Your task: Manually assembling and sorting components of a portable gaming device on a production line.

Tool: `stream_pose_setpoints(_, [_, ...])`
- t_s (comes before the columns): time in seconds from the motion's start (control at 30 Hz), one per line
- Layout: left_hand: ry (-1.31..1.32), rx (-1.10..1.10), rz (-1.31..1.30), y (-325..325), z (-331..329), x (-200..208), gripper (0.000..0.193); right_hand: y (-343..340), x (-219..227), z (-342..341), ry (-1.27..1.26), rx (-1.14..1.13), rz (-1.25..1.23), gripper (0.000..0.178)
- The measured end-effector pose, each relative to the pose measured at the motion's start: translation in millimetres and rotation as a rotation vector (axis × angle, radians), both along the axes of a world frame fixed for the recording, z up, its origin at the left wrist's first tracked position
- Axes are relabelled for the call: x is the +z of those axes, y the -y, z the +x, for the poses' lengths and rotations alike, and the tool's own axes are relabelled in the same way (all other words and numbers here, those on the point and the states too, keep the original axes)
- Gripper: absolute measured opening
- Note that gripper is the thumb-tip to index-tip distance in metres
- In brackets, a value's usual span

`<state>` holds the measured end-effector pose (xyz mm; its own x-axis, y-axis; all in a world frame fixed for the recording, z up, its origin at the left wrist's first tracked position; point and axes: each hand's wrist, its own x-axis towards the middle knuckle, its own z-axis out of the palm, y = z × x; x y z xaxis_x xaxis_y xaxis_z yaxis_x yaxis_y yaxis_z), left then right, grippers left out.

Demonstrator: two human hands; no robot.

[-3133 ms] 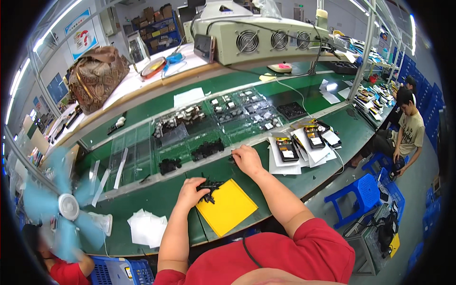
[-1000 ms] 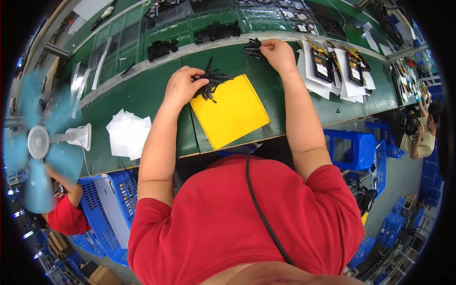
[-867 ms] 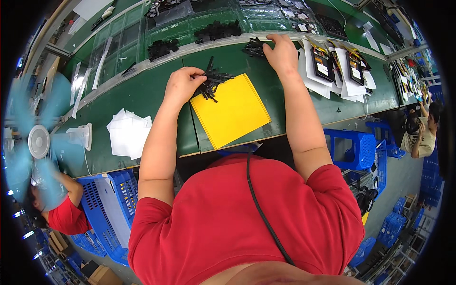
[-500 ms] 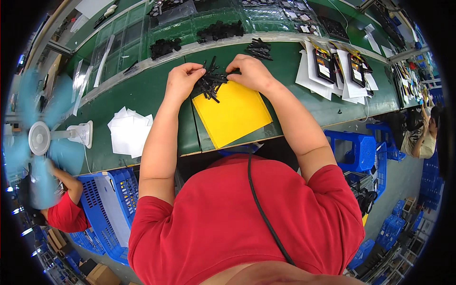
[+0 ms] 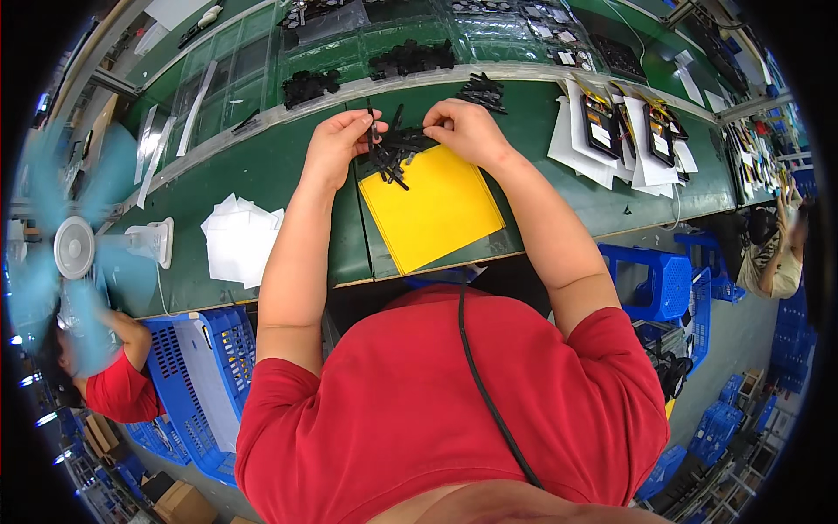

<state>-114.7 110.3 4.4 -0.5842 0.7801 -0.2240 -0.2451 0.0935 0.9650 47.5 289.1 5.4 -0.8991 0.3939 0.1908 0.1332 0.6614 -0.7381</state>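
Observation:
A loose pile of thin black strip-like parts point(image 5: 397, 150) lies on the green bench, its near side spilling over the top of a yellow sheet point(image 5: 436, 210). Between thumb and fingers of my left hand point(image 5: 339, 147), at the pile's left side, a slim black strip point(image 5: 370, 118) stands roughly upright. My right hand point(image 5: 467, 131) is at the right side of the pile, thumb and fingers bent together in a pinch. Whatever is between those fingertips is too small to make out. Behind my right hand sits another small heap of black strips point(image 5: 483, 92).
White sheets point(image 5: 240, 236) lie to the left, near a spinning fan point(image 5: 74, 247). Black devices point(image 5: 601, 127) rest on white papers at the right. Clear trays with dark parts point(image 5: 410, 58) line the back. Blue stools point(image 5: 650, 279) and a blue crate point(image 5: 196, 367) stand below the bench.
My left hand has lifted slightly and now shows a black strip upright in its fingers. My right hand has shifted a little right at the pile's edge.

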Motion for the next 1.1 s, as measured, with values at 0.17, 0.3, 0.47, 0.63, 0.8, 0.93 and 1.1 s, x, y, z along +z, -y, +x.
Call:
stream_pose_setpoints(0.17, [0.188, -0.063, 0.094, 1.9, -1.1, 0.9, 0.025, -20.6, 5.3, 6.9, -0.091, -0.17, -0.031, 0.014])
stream_pose_setpoints(0.3, [0.248, -0.08, 0.126, 1.5, -1.0, 0.6, 0.026, -46.0, 5.0, 14.7, -0.044, -0.338, 0.164, 0.013])
stream_pose_setpoints(0.47, [0.279, -0.052, 0.177, -1.4, 4.7, 1.7, 0.026, -25.6, 9.1, 7.0, -0.18, -0.276, 0.147, 0.022])
stream_pose_setpoints(0.63, [0.259, -0.074, 0.182, -9.9, 17.3, -4.8, 0.024, 25.3, 5.5, -12.1, -0.213, 0.03, -0.088, 0.027])
stream_pose_setpoints(0.8, [0.219, -0.036, 0.164, -11.0, 21.3, -4.7, 0.024, 23.6, 1.5, -14.4, -0.184, -0.024, -0.258, 0.02])
stream_pose_setpoints(0.93, [0.239, 0.001, 0.18, -9.4, 17.5, -4.0, 0.025, -7.7, 13.1, 2.1, -0.188, -0.181, 0.12, 0.017])
stream_pose_setpoints(1.1, [0.258, 0.001, 0.175, -9.5, 18.9, -0.2, 0.026, -51.9, 5.5, 19.7, 0.052, -0.324, 0.526, 0.017])
